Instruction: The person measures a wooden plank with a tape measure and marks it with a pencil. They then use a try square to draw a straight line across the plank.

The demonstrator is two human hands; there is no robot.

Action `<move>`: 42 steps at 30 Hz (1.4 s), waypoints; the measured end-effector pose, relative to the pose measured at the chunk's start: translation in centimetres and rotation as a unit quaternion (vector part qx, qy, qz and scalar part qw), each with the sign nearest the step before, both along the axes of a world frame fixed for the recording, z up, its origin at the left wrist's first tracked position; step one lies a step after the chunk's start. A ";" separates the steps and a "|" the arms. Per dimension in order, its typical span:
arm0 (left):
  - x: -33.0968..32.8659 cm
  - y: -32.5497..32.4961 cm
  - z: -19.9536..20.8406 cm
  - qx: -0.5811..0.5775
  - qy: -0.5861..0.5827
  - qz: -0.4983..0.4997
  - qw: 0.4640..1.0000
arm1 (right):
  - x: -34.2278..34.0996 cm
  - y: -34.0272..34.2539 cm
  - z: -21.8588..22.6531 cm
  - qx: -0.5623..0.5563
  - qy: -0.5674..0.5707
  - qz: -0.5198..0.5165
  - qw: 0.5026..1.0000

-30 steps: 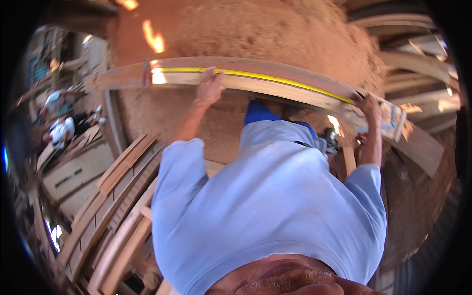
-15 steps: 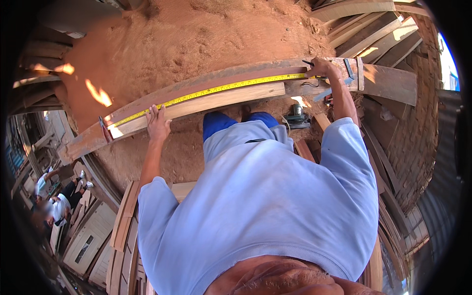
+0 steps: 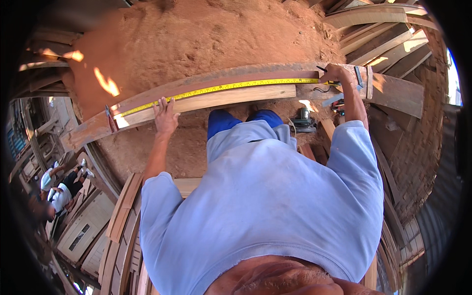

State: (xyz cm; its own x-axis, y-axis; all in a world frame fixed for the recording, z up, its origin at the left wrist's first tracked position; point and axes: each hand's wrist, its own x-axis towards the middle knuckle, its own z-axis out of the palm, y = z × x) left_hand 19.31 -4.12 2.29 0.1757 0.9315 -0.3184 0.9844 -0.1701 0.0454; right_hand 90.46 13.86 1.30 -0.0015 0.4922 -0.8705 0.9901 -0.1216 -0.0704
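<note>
A yellow measuring tape blade (image 3: 236, 87) stretches along a pale wooden board (image 3: 236, 98) lying on a long plank bench (image 3: 400, 93). My left hand (image 3: 165, 117) rests with fingers spread on the board, the fingertips at the tape's edge. At the right end, my right hand (image 3: 338, 74) is closed around the tape measure, whose case is mostly hidden. A dark, thin marking tool, pencil or pen (image 3: 321, 69), pokes out between those fingers. Red-handled pliers (image 3: 111, 119) lie across the bench by the tape's left end.
A dark green power tool (image 3: 304, 121) sits on the ground right of my legs. Stacked boards (image 3: 378, 42) fill the far right, and more timber (image 3: 120, 211) lies at lower left. Two people (image 3: 61, 194) are at the far left. Reddish sawdust-like ground (image 3: 211, 39) spreads beyond the bench.
The whole view has shifted slightly, so the scene appears a little further right and lower. Both hands keep their places along the tape.
</note>
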 end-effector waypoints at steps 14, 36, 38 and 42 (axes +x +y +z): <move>0.6 0.0 1.3 -0.031 0.067 0.009 0.997 | 2.9 0.2 -4.7 0.146 0.044 0.046 0.987; 1.3 0.0 1.2 -0.034 0.061 0.022 0.997 | 2.3 -2.1 -2.5 0.324 -0.072 -0.011 0.943; 1.1 -0.3 1.2 -0.033 0.059 0.027 0.997 | -1.7 -1.5 -1.4 0.367 -0.053 -0.058 0.927; 1.1 0.1 1.2 -0.030 0.039 0.030 0.998 | -14.5 -2.5 0.7 0.423 0.049 -0.080 0.901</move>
State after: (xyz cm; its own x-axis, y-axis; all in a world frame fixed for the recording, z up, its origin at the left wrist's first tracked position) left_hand 20.37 -4.02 3.52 0.0925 0.9187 -0.3840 0.9936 -0.1103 -0.0245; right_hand 75.97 11.33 2.05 0.0724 0.9804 -0.1835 0.9489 -0.1244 -0.2902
